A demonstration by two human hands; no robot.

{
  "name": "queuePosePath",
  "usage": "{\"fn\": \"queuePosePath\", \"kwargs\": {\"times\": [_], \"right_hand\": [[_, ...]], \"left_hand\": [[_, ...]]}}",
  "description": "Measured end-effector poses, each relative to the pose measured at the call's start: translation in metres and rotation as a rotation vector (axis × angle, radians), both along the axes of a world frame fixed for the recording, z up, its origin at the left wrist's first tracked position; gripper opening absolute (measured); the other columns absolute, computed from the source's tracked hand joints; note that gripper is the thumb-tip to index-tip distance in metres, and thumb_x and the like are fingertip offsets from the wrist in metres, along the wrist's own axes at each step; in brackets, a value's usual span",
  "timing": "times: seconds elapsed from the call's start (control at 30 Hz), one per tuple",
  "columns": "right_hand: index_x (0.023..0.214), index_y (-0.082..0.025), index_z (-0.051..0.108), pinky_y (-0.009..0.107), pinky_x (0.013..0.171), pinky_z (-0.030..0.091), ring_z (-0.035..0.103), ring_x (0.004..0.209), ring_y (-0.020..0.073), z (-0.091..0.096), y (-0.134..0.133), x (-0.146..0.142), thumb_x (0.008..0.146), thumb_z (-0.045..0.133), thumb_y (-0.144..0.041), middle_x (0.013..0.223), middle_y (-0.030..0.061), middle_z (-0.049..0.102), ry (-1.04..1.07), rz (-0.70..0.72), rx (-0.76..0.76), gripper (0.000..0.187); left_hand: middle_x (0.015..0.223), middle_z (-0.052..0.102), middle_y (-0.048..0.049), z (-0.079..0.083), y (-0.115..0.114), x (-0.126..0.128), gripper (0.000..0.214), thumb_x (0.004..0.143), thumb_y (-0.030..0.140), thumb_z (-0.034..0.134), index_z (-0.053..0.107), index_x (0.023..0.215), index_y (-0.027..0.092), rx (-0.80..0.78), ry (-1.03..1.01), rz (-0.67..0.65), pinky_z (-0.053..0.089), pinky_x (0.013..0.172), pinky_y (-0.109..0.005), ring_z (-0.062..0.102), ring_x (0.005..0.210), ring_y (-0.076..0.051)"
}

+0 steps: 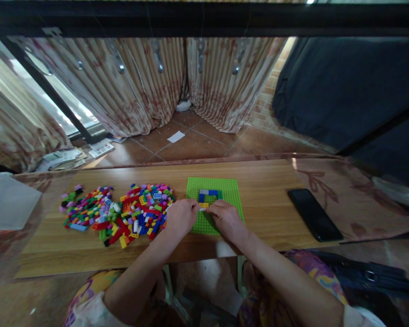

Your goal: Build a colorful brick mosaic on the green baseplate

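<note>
Green baseplate (229,188), one; hands (183,215) (229,221), two.

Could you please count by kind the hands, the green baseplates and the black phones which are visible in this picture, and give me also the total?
Left hand and right hand: 2
Green baseplate: 1
Black phone: 1
Total: 4

The baseplate (232,193) is bright green, its brick outline (212,192) grey, blue, green and yellow. Loose bricks (145,211) mix red, yellow, blue, purple and green. The tabletop (265,200) has brown wood grain; the curtains (146,86), beige-brown stripes with reddish blotches.
</note>
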State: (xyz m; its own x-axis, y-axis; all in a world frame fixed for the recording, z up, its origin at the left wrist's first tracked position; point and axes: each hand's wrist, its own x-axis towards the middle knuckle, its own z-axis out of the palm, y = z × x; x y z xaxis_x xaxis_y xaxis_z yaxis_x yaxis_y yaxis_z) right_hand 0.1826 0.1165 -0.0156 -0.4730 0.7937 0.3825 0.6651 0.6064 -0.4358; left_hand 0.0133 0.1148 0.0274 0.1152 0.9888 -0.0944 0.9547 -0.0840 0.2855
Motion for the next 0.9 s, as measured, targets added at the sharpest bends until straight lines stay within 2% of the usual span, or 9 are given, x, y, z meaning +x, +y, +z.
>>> {"fn": "queuePosePath", "kwargs": {"times": [0.1, 0.23, 0.33, 0.4, 0.47, 0.57, 0.67, 0.8, 0.9], "right_hand": [[0.08, -0.021, 0.071, 0.025, 0.07, 0.048, 0.061, 0.074, 0.0155, 0.002, -0.001, 0.001, 0.084, 0.056, -0.006, 0.076, 0.0031, 0.069, 0.068, -0.002, -0.022, 0.022], [0.086, -0.022, 0.071, 0.026, 0.078, 0.05, 0.065, 0.082, 0.0148, 0.015, 0.003, 0.009, 0.089, 0.054, -0.017, 0.087, 0.0032, 0.072, 0.302, -0.056, -0.065, 0.018], [0.09, -0.02, 0.071, 0.028, 0.076, 0.051, 0.065, 0.081, 0.0158, 0.024, 0.012, 0.021, 0.089, 0.053, -0.022, 0.088, 0.0047, 0.072, 0.417, -0.239, -0.043, 0.018], [0.091, -0.018, 0.07, 0.029, 0.07, 0.051, 0.065, 0.075, 0.0168, 0.026, 0.019, 0.029, 0.088, 0.052, -0.024, 0.086, 0.006, 0.072, 0.397, -0.373, -0.064, 0.02], [0.094, -0.016, 0.07, 0.03, 0.068, 0.05, 0.064, 0.071, 0.0175, 0.023, 0.024, 0.034, 0.086, 0.052, -0.026, 0.086, 0.0073, 0.071, 0.338, -0.446, -0.113, 0.022], [0.102, -0.016, 0.068, 0.032, 0.069, 0.05, 0.063, 0.071, 0.0176, 0.015, 0.024, 0.034, 0.085, 0.051, -0.024, 0.093, 0.0088, 0.071, 0.251, -0.437, -0.191, 0.025], [0.108, -0.015, 0.064, 0.034, 0.073, 0.051, 0.063, 0.072, 0.0177, 0.009, 0.022, 0.029, 0.083, 0.052, -0.02, 0.099, 0.0099, 0.07, 0.182, -0.39, -0.238, 0.029], [0.114, -0.016, 0.062, 0.036, 0.079, 0.051, 0.064, 0.08, 0.019, 0.008, 0.022, 0.026, 0.084, 0.05, -0.018, 0.101, 0.0094, 0.069, 0.196, -0.336, -0.293, 0.032], [0.115, -0.016, 0.062, 0.036, 0.081, 0.052, 0.064, 0.083, 0.0188, 0.007, 0.024, 0.026, 0.083, 0.05, -0.017, 0.101, 0.0089, 0.069, 0.232, -0.307, -0.324, 0.033]], "left_hand": [[0.079, 0.072, -0.0061, -0.001, -0.001, 0.0, 0.033, 0.092, 0.033, 0.042, 0.071, 0.08, 0.022, 0.014, -0.006, -0.001, 0.036, 0.062, -0.027, 0.066, 0.076, -0.02], [0.077, 0.072, -0.006, -0.001, -0.001, -0.003, 0.034, 0.092, 0.032, 0.04, 0.069, 0.079, 0.021, 0.046, -0.041, 0.008, 0.036, 0.061, -0.026, 0.066, 0.074, -0.02], [0.073, 0.07, -0.0054, 0.001, 0.004, -0.009, 0.033, 0.091, 0.03, 0.041, 0.068, 0.074, 0.019, 0.045, -0.099, 0.001, 0.036, 0.061, -0.025, 0.065, 0.069, -0.018], [0.07, 0.069, -0.0049, 0.002, 0.007, -0.013, 0.031, 0.091, 0.028, 0.043, 0.066, 0.073, 0.018, 0.052, -0.134, 0.005, 0.036, 0.061, -0.025, 0.063, 0.066, -0.016], [0.069, 0.068, -0.0042, 0.002, 0.01, -0.017, 0.029, 0.09, 0.026, 0.044, 0.066, 0.072, 0.017, 0.068, -0.171, 0.016, 0.036, 0.061, -0.024, 0.061, 0.063, -0.015], [0.069, 0.068, -0.0032, 0.0, 0.011, -0.018, 0.026, 0.089, 0.024, 0.045, 0.066, 0.074, 0.017, 0.086, -0.23, 0.006, 0.038, 0.06, -0.023, 0.06, 0.062, -0.014], [0.076, 0.07, -0.0035, -0.006, 0.009, -0.014, 0.022, 0.088, 0.021, 0.047, 0.068, 0.085, 0.018, 0.089, -0.293, -0.034, 0.042, 0.064, -0.023, 0.063, 0.066, -0.014], [0.091, 0.073, -0.0062, -0.011, 0.004, -0.005, 0.023, 0.086, 0.018, 0.049, 0.067, 0.101, 0.017, 0.079, -0.327, -0.068, 0.048, 0.074, -0.027, 0.068, 0.08, -0.018], [0.096, 0.073, -0.0077, -0.012, 0.002, -0.002, 0.026, 0.085, 0.016, 0.05, 0.065, 0.106, 0.016, 0.087, -0.321, -0.084, 0.05, 0.077, -0.029, 0.068, 0.083, -0.019]]}}
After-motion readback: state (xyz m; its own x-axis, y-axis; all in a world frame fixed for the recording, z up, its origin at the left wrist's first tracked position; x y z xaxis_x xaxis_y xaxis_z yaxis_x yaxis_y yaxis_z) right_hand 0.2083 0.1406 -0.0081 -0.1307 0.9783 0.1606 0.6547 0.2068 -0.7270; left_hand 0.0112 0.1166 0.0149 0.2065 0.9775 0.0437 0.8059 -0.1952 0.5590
